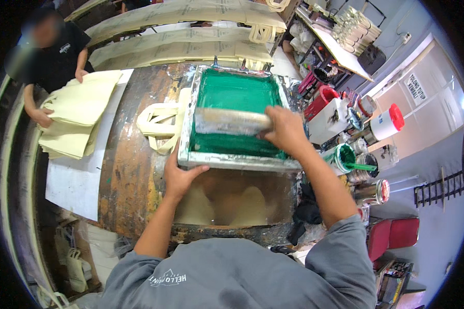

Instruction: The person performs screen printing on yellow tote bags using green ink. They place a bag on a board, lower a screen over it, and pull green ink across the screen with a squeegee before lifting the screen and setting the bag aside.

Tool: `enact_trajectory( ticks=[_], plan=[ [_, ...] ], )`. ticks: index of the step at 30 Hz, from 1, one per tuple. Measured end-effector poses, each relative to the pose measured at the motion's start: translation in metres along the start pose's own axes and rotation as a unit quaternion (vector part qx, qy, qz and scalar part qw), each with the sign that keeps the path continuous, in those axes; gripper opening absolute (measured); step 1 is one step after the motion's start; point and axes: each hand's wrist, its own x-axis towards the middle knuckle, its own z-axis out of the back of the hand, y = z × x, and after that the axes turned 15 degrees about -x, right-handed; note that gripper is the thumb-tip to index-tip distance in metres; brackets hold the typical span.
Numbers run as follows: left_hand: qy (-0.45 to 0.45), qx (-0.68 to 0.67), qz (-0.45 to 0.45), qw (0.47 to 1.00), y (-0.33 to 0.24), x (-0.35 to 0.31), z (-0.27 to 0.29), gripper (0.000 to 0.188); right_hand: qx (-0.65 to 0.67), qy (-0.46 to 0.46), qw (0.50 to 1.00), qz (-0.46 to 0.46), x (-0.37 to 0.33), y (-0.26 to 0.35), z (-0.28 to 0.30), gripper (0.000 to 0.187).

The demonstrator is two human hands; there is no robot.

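A screen printing frame (252, 162) with a pale, ink-stained rim lies on the table, its mesh covered in green ink (237, 91). My right hand (287, 131) is closed round the right end of a squeegee (227, 121), which lies across the mesh and looks smeared by motion. At the frame's near left corner, my left hand (180, 174) grips the rim, thumb along the front edge. From under the frame's left side stick out the looped handles of a cream tote bag (160, 123); the rest of that bag is hidden.
A co-worker at the left handles a stack of cream bags (77, 116) over a white board (80, 177). Ink tubs, including a green ink pot (340, 157), crowd the table's right side. Racks of flat bags (185, 44) stand behind. A red chair (392, 234) is at the right.
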Motion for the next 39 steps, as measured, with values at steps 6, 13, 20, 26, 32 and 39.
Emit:
enact_trajectory(
  ticks=[6,13,20,26,32,39],
  plan=[
    [0.013,0.266,-0.116,0.957,0.038,-0.018,0.017,0.122,0.037,0.045,0.998,-0.008,-0.040,0.023,-0.001,0.054],
    [0.010,0.270,-0.104,0.957,0.042,-0.019,0.016,0.122,-0.062,0.012,0.998,-0.018,-0.063,0.050,-0.031,0.048],
    [0.022,0.285,-0.109,0.952,0.041,-0.020,0.019,0.124,-0.068,-0.065,0.994,-0.060,0.005,0.026,-0.087,0.044],
    [0.016,0.295,-0.100,0.950,0.040,-0.019,0.017,0.124,-0.105,-0.094,0.988,-0.069,0.097,-0.018,-0.136,0.047],
    [0.025,0.470,0.009,0.882,0.013,-0.021,0.020,0.128,-0.053,0.048,0.996,-0.045,0.176,-0.067,-0.109,0.062],
    [0.054,0.318,-0.262,0.910,-0.048,0.135,-0.010,0.120,-0.089,-0.044,0.994,-0.046,0.177,-0.068,-0.128,0.062]
  ],
)
